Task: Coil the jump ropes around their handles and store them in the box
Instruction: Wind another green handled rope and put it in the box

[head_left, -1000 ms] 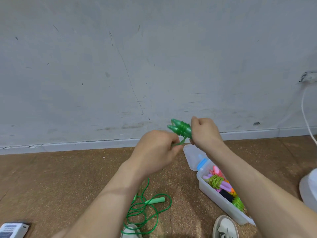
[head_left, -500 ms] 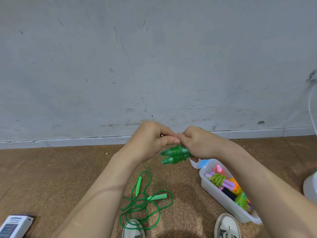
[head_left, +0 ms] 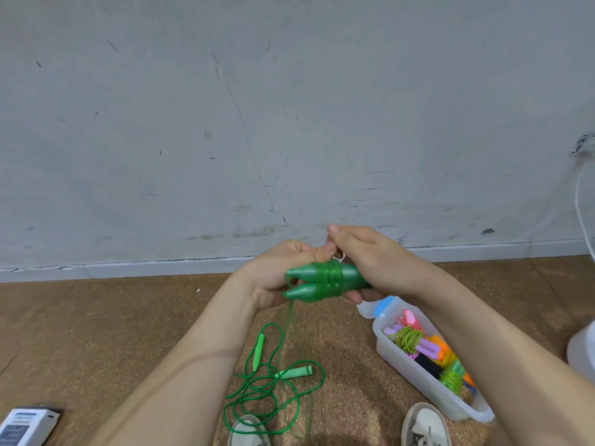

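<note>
Two dark green jump-rope handles (head_left: 306, 283) lie side by side, pointing left, with green rope wound round their middle. My right hand (head_left: 373, 265) grips their right ends. My left hand (head_left: 283, 268) curls behind the handles and pinches the rope at the top of the coil. A blurred length of that rope (head_left: 289, 342) hangs down to the floor. A second green jump rope (head_left: 273, 381) with lighter handles lies loose on the floor below. The clear plastic box (head_left: 415, 381) stands at the lower right, holding several coiled ropes.
A grey wall with a white skirting rises close ahead. Both my shoes (head_left: 425, 426) show at the bottom edge. A small white-and-black device (head_left: 25, 426) lies at the lower left. The box lid (head_left: 370, 309) rests by the box. A white object (head_left: 582, 352) and cable stand far right.
The handles have swung from pointing up to lying level and pointing left. My left hand has carried the rope round them, adding a turn. The view has tilted slightly.
</note>
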`<state>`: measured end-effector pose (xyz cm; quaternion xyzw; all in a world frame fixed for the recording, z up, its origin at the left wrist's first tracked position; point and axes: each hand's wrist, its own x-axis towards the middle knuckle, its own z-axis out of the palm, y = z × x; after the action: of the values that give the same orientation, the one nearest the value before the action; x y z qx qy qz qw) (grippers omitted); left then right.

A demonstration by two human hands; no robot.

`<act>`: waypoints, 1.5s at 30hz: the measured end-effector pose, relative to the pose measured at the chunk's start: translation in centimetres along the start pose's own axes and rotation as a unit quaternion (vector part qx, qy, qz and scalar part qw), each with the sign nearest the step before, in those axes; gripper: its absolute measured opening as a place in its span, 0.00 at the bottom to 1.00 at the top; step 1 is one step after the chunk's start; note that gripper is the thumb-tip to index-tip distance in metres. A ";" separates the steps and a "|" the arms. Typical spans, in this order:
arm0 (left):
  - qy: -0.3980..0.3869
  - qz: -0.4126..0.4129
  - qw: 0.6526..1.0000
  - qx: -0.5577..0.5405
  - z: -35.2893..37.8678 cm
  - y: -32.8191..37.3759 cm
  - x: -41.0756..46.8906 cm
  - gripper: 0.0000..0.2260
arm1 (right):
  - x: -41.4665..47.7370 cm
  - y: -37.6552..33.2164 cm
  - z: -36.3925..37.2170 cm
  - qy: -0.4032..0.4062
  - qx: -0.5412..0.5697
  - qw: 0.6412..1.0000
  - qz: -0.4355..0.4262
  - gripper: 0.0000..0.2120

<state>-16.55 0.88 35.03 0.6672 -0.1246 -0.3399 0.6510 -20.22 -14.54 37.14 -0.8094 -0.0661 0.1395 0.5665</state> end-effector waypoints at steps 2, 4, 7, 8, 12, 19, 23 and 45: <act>0.023 -0.019 0.999 0.017 0.0 -0.7 0.6 0.13 | 0.2 -0.2 -0.2 0.049 0.051 0.997 0.003 0.20; 0.055 -0.018 0.996 0.064 0.3 -1.4 1.1 0.14 | 0.5 -0.3 -0.6 0.115 0.116 0.986 0.017 0.20; 0.126 0.021 0.984 0.125 1.6 -1.6 1.4 0.23 | 1.0 0.0 -1.1 0.178 0.167 0.968 0.054 0.19; 0.149 0.038 0.978 0.142 1.8 -1.5 1.5 0.24 | 1.2 0.2 -1.2 0.194 0.176 0.963 0.065 0.18; 0.181 0.107 0.932 0.297 1.5 -0.8 0.7 0.12 | 1.9 1.0 -1.8 0.249 0.162 0.949 0.105 0.16; 0.196 0.241 0.679 0.665 1.4 0.1 -0.8 0.09 | 2.9 2.2 -1.8 0.296 -0.023 0.951 0.092 0.20; 0.217 0.315 0.643 0.663 1.0 0.8 -0.8 0.06 | 3.2 2.6 -1.4 0.260 -0.228 0.935 0.075 0.21; 0.144 0.161 0.960 0.176 -0.4 1.6 -1.5 0.02 | 0.8 0.7 -0.9 -0.101 -0.020 0.992 0.067 0.25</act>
<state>-17.00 1.89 36.94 0.7843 -0.1933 -0.1032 0.5804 -19.21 -15.36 36.61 -0.8049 -0.0717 0.2570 0.5301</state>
